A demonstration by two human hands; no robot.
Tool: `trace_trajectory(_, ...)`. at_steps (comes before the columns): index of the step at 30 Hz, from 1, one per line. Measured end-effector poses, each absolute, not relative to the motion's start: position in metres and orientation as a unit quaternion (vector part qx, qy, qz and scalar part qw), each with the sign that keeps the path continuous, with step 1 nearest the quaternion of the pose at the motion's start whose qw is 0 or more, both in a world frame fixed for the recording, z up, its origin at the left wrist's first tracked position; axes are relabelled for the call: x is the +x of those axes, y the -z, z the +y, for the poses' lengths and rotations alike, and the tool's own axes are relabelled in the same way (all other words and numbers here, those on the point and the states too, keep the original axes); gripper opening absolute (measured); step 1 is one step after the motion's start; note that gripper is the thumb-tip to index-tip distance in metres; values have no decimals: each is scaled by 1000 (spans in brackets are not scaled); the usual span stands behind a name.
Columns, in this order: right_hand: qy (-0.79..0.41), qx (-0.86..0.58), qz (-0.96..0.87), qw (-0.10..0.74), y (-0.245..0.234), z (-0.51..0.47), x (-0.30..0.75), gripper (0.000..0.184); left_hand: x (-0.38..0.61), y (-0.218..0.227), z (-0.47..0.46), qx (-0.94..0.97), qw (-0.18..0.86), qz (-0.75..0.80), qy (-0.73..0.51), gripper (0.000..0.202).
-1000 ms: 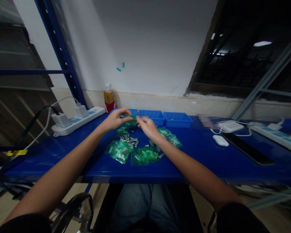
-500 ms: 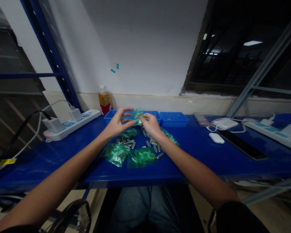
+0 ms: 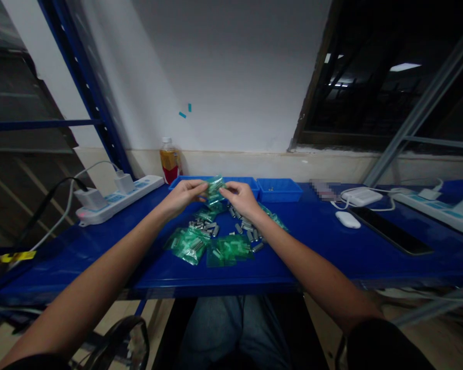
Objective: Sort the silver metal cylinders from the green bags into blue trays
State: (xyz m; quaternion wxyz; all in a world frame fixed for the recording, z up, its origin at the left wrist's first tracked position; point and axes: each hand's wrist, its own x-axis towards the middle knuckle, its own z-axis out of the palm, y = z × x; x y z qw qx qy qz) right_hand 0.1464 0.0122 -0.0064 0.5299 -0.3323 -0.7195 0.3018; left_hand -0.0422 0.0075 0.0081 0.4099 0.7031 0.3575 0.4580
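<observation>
The left hand (image 3: 183,196) and right hand (image 3: 241,198) hold one bag (image 3: 215,186), fingers clamped on it. Filled bags (image 3: 189,244) lie finished on the desk (image 3: 332,246); loose metal parts (image 3: 247,228) lie unbagged.

small green bag (image 3: 215,186): see-through green and crinkly. It was up in the air, standing tall, pinched at 9 o'clock by the left hand (image 3: 183,198) and at 3 o'clock by the right hand (image 3: 241,198).
green bag heap (image 3: 189,244): many bags lay flat at 7 o'clock from it, with shiny bits inside.
silver pieces (image 3: 250,232): short little tubes lay loose on their sides at 5 o'clock.
</observation>
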Motion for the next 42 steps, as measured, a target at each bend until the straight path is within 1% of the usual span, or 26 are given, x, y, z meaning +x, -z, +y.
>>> trace_trajectory(3,-207,-355,-763,499,9,12,149,11,-40,-7,4,778,241,370,-447,35)
trace_trajectory(6,-122,-380,-791,463,10,8,147,11,-40,-10,2,834,85,369,-401,26)
trace_trajectory(8,-70,-398,-800,444,10,5,146,19,-43,-13,7,828,-20,392,-401,22)
trace_trajectory(10,-39,-412,-814,408,11,3,145,30,-46,-17,14,776,-129,451,-422,20)
trace_trajectory(12,-21,-414,-841,349,14,1,145,35,-49,-18,22,726,-197,510,-417,21)
trace_trajectory(14,-7,-402,-874,272,18,1,147,38,-50,-15,27,724,-212,533,-384,29)
trace_trajectory(16,-2,-395,-896,201,22,1,149,41,-50,-10,27,743,-201,534,-350,35)
trace_trajectory(18,4,-399,-903,161,24,1,151,38,-49,-3,23,755,-180,538,-330,32)
trace_trajectory(20,22,-403,-903,151,24,1,150,30,-47,2,18,770,-134,543,-307,27)
trace_trajectory(22,48,-401,-903,149,22,0,148,19,-44,6,15,789,-74,542,-281,28)
trace_trajectory(24,62,-401,-901,155,19,-3,144,17,-41,7,15,801,-33,537,-261,30)
trace_trajectory(25,63,-407,-896,167,17,-5,143,18,-40,6,15,803,-25,539,-254,31)
trace_trajectory(27,52,-436,-871,221,15,-6,142,18,-42,5,17,798,-22,550,-244,35)
trace_trajectory(29,25,-477,-825,304,13,-3,143,18,-45,2,19,791,-9,562,-242,41)
trace_trajectory(31,-13,-499,-777,383,11,3,148,18,-49,-1,21,778,39,569,-263,46)
trace_trajectory(33,-48,-499,-747,437,11,10,153,16,-51,-3,21,758,134,563,-300,51)
trace_trajectory(35,-60,-494,-731,467,11,14,156,15,-49,-5,19,728,253,548,-326,59)
trace_trajectory(38,-28,-474,-730,491,10,13,156,15,-44,-8,14,674,424,522,-307,68)
trace_trajectory(40,-5,-434,-754,494,9,8,154,17,-42,-9,12,625,512,511,-293,68)
trace_trajectory(42,4,-379,-797,469,8,3,150,19,-43,-10,12,572,565,508,-309,59)
